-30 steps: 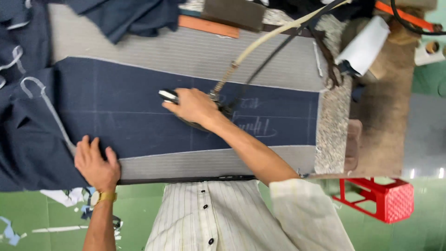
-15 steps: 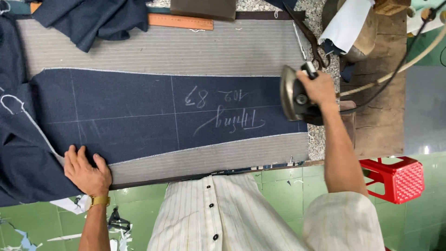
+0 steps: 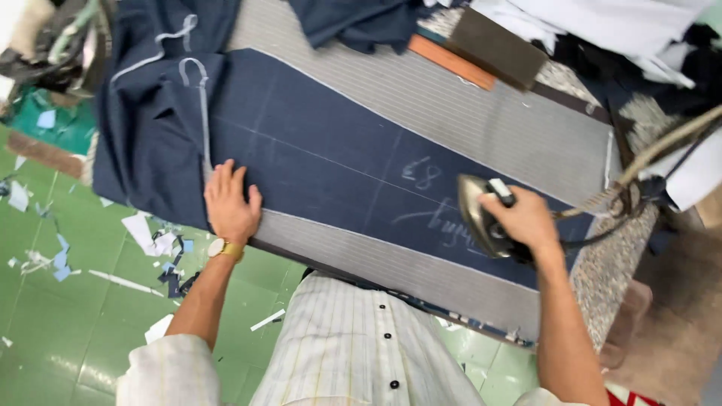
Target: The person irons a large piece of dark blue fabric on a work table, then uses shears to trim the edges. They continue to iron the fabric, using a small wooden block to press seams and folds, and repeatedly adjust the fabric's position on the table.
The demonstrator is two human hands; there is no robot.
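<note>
Head view: the navy cloth (image 3: pixel 316 158) lies flat along the grey striped pad (image 3: pixel 451 98), chalk lines and chalk writing across it. The left hand (image 3: pixel 229 204) lies palm down on the cloth's near edge, fingers together and flat, pressing rather than gripping; a gold watch (image 3: pixel 226 249) sits on its wrist. The right hand (image 3: pixel 526 219) is wrapped around the handle of the iron (image 3: pixel 481 218), which is tipped up with its sole facing left, over the cloth's right end beside the chalk writing. A pale hose (image 3: pixel 662 146) and a dark cord run from the iron up to the right. Beyond the cloth, at the pad's far edge, are an orange ruler (image 3: pixel 451 62) and a brown block (image 3: pixel 496 46) touching it. More navy fabric (image 3: pixel 150 98) hangs bunched off the cloth's left end. Paper scraps (image 3: pixel 150 237) lie on the green floor (image 3: pixel 60 316) below the left hand.
</note>
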